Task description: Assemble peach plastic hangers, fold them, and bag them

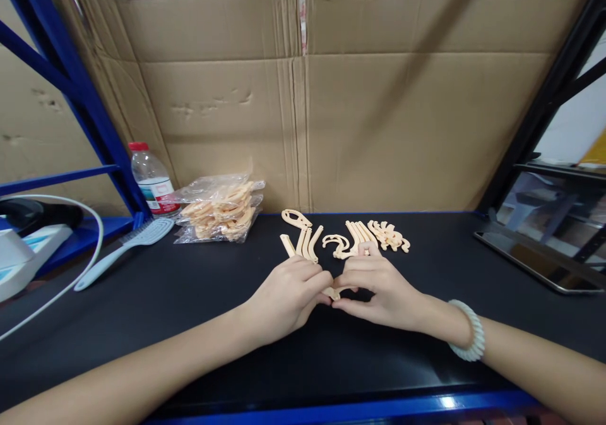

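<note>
Matte black tabletop (449, 251). Above it, your left hand (292, 292) and right hand (384, 286) meet, thumbs and fingers closed in tight pinches. Beyond them, pale cream, curved, plastic-looking pieces (360, 232) lie grouped. Between your fingertips: one small pale cream piece (333, 294), partly hidden. Grip its edges; press lightly, evenly; leave its middle visible.
</note>
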